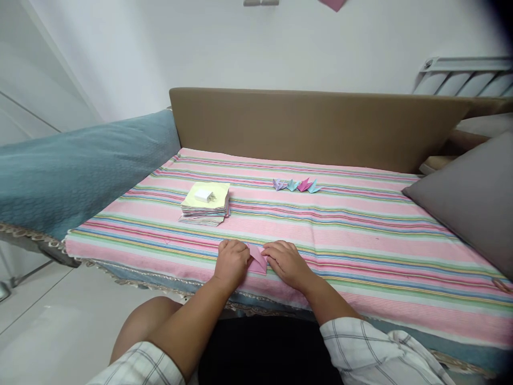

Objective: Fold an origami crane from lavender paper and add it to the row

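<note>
A folded piece of pink origami paper (257,263) lies on the striped cloth (344,235) near its front edge. My left hand (232,260) is closed on the paper's left side, its fingertips mostly hidden behind the knuckles. On the right, my right hand (285,262) pinches the paper's upper right edge between thumb and fingers. A diagonal flap shows between the two hands. Farther back stands a row of several folded paper cranes (304,185) in purple, blue and pink.
Left of the cranes is a stack of paper squares (208,200), yellow on top, bearing a small white box-shaped object (204,195). A brown backrest (300,128) runs along the rear. Blue fabric covers the left armrest (88,166). A grey cushion (473,198) leans at right.
</note>
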Demonstrator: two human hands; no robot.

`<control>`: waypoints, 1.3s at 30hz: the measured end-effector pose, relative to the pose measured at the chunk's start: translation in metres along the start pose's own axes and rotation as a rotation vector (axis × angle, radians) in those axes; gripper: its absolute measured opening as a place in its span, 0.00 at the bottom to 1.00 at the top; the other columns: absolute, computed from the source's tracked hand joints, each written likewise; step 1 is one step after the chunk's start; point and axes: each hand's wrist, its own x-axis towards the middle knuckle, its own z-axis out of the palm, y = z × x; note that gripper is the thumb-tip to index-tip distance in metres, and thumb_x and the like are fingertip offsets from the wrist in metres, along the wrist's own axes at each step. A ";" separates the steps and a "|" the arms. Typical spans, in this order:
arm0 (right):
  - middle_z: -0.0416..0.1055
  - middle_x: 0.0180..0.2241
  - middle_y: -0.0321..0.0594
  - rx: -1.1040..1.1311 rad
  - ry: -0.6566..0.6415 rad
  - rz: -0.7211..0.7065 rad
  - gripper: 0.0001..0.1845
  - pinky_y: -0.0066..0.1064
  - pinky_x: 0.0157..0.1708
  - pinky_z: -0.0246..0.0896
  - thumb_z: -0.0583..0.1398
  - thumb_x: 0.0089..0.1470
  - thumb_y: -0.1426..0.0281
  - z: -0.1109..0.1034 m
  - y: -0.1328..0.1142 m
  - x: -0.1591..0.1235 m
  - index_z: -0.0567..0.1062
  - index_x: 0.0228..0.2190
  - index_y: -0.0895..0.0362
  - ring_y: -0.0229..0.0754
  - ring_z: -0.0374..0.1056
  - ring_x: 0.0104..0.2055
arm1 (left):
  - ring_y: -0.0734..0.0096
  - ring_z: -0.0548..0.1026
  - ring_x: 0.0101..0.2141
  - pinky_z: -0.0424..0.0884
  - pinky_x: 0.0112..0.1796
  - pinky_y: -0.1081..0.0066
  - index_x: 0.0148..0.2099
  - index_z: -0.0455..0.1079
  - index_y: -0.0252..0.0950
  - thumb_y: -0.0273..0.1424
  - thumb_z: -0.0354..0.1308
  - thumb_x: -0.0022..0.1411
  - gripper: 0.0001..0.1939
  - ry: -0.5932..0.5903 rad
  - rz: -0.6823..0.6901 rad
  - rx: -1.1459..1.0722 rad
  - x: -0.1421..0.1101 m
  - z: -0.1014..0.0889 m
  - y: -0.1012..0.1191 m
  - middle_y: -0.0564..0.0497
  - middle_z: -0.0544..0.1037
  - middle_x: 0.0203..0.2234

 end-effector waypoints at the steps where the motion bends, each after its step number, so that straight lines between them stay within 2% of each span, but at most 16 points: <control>1: 0.70 0.46 0.40 -0.004 0.008 0.000 0.13 0.38 0.46 0.52 0.51 0.59 0.68 0.001 0.000 0.000 0.72 0.41 0.50 0.44 0.61 0.48 | 0.65 0.69 0.33 0.57 0.36 0.64 0.25 0.69 0.36 0.30 0.55 0.59 0.11 -0.006 0.016 -0.006 -0.001 0.001 -0.001 0.48 0.73 0.25; 4: 0.70 0.43 0.40 -0.019 0.027 0.010 0.11 0.37 0.44 0.53 0.52 0.58 0.66 0.003 0.000 0.000 0.72 0.40 0.51 0.44 0.62 0.45 | 0.66 0.68 0.30 0.59 0.33 0.67 0.27 0.71 0.36 0.31 0.53 0.60 0.10 -0.033 0.061 -0.013 -0.003 0.005 -0.004 0.48 0.73 0.26; 9: 0.70 0.41 0.41 -0.048 0.062 0.024 0.10 0.38 0.42 0.53 0.54 0.57 0.65 0.006 -0.002 -0.001 0.73 0.39 0.52 0.45 0.61 0.43 | 0.64 0.68 0.36 0.60 0.36 0.66 0.29 0.71 0.36 0.25 0.52 0.60 0.09 -0.020 0.088 0.001 -0.005 0.007 -0.005 0.48 0.73 0.29; 13: 0.70 0.40 0.42 -0.057 0.084 0.026 0.11 0.38 0.42 0.54 0.54 0.57 0.65 0.007 -0.003 -0.003 0.73 0.39 0.52 0.46 0.61 0.43 | 0.67 0.67 0.33 0.61 0.34 0.69 0.27 0.70 0.36 0.25 0.49 0.61 0.12 -0.134 0.147 -0.034 -0.003 0.007 -0.004 0.50 0.71 0.27; 17: 0.70 0.40 0.42 -0.061 0.070 0.020 0.11 0.38 0.42 0.54 0.54 0.57 0.66 0.007 -0.002 -0.003 0.74 0.39 0.53 0.46 0.61 0.42 | 0.69 0.68 0.32 0.62 0.31 0.71 0.30 0.70 0.36 0.26 0.48 0.61 0.11 -0.176 0.080 -0.142 -0.002 0.009 -0.004 0.50 0.70 0.28; 22: 0.70 0.41 0.41 -0.088 0.048 0.039 0.12 0.37 0.42 0.54 0.54 0.58 0.66 0.007 -0.002 -0.002 0.73 0.41 0.53 0.45 0.61 0.43 | 0.69 0.68 0.33 0.65 0.33 0.72 0.30 0.69 0.35 0.28 0.50 0.60 0.09 -0.098 0.042 -0.295 -0.003 0.014 -0.007 0.49 0.69 0.30; 28: 0.68 0.42 0.41 -0.135 0.012 0.052 0.15 0.36 0.43 0.53 0.52 0.59 0.67 0.006 -0.006 -0.001 0.70 0.47 0.52 0.44 0.60 0.43 | 0.68 0.66 0.31 0.64 0.32 0.70 0.28 0.68 0.34 0.27 0.47 0.60 0.12 -0.010 0.049 -0.217 -0.004 0.023 -0.007 0.48 0.66 0.28; 35: 0.68 0.42 0.42 -0.127 0.004 0.054 0.16 0.37 0.43 0.54 0.53 0.58 0.67 0.006 -0.004 -0.001 0.70 0.47 0.52 0.45 0.60 0.44 | 0.67 0.66 0.32 0.65 0.34 0.68 0.29 0.70 0.34 0.27 0.49 0.60 0.10 0.028 0.107 -0.222 -0.004 0.022 -0.006 0.47 0.68 0.28; 39: 0.68 0.42 0.43 -0.064 0.068 0.054 0.16 0.38 0.44 0.56 0.56 0.56 0.68 0.007 -0.002 -0.001 0.71 0.47 0.53 0.46 0.60 0.44 | 0.67 0.66 0.32 0.65 0.33 0.69 0.31 0.70 0.33 0.26 0.50 0.59 0.09 0.058 0.115 -0.216 0.001 0.021 -0.005 0.47 0.69 0.29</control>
